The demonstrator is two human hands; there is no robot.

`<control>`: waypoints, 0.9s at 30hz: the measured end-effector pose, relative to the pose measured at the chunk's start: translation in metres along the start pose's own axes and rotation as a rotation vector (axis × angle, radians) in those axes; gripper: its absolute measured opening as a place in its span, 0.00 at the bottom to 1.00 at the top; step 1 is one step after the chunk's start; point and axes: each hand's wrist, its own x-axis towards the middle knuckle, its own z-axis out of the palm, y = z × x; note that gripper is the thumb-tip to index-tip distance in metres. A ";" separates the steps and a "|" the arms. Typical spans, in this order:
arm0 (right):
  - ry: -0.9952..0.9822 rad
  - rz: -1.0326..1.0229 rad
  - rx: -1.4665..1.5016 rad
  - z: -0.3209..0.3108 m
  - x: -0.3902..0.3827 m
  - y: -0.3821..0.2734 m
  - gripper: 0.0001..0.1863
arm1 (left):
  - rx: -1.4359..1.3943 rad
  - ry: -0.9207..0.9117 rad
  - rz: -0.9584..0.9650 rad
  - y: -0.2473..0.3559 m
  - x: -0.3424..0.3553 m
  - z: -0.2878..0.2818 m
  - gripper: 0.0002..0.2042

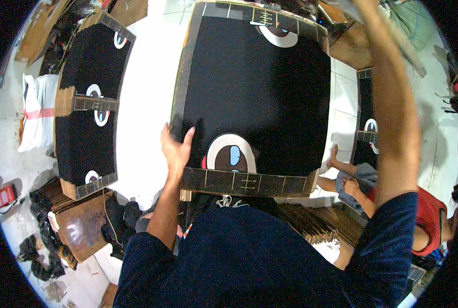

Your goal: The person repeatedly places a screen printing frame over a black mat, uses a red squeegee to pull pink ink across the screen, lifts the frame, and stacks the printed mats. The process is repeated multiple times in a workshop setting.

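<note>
In front of me lies a large black cloth-covered board (259,97), with a cartoon eye (232,154) near its close edge and another eye (279,35) at its far edge. A dark strip with pale line marks (218,180) runs along the near side. My left hand (175,153) is at the board's left edge, thumb and fingers apart, with nothing visible between them. My right forearm (398,118) reaches up and forward, blurred, past the board's right side. The right hand lies beyond the top of the view.
On the left stands a stack of similar black boards (90,66) with eyes. More black boards (365,102) lie at the right. A person in a red top (430,226) sits close on my right. White sacking (38,113) and a brown board (82,228) are at the left.
</note>
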 end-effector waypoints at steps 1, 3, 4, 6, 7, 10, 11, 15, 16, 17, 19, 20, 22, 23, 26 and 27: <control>-0.013 0.034 0.089 -0.002 -0.025 -0.001 0.14 | -0.137 -0.090 0.038 0.035 0.016 0.006 0.45; -0.039 0.098 0.279 -0.005 -0.080 -0.009 0.15 | -0.653 -0.190 0.074 0.113 0.044 0.023 0.43; 0.006 0.013 0.164 -0.004 -0.107 -0.013 0.16 | -0.924 -0.238 0.010 0.149 0.055 0.030 0.40; 0.024 0.014 0.120 -0.003 -0.164 -0.024 0.15 | -1.451 -0.391 -0.225 0.200 0.074 0.043 0.36; 0.000 0.098 0.189 -0.003 -0.195 -0.032 0.14 | -1.739 -0.523 -0.292 0.214 0.081 0.052 0.36; -0.173 0.226 0.279 0.004 -0.255 -0.036 0.11 | -1.491 -0.303 -0.788 0.213 0.077 0.084 0.36; -0.224 0.220 0.276 0.012 -0.265 -0.028 0.13 | -1.443 -0.268 -0.891 0.202 0.075 0.095 0.36; -0.565 0.193 0.215 0.079 -0.264 0.030 0.16 | -1.123 -0.304 -0.770 0.140 0.059 0.125 0.33; -0.657 0.156 0.192 0.098 -0.262 0.044 0.17 | -0.824 -0.207 -0.715 0.129 0.052 0.134 0.32; -0.661 0.074 0.183 0.122 -0.257 0.057 0.18 | -0.620 -0.113 -0.515 0.122 0.051 0.142 0.32; -0.682 -0.077 0.148 0.168 -0.249 0.072 0.19 | -0.101 0.073 0.172 0.107 0.051 0.150 0.36; -0.673 -0.111 0.165 0.188 -0.245 0.077 0.20 | -0.048 -0.029 0.303 0.102 0.060 0.153 0.44; -0.696 -0.134 0.158 0.224 -0.230 0.083 0.22 | 0.101 -0.122 0.475 0.093 0.072 0.156 0.53; -0.744 -0.118 0.139 0.235 -0.228 0.084 0.22 | 0.143 -0.139 0.529 0.089 0.078 0.156 0.55; -0.831 -0.130 0.141 0.243 -0.230 0.083 0.23 | 0.147 -0.162 0.509 0.082 0.081 0.159 0.54; -0.861 -0.136 0.156 0.235 -0.236 0.085 0.23 | 0.145 -0.151 0.511 0.080 0.080 0.159 0.53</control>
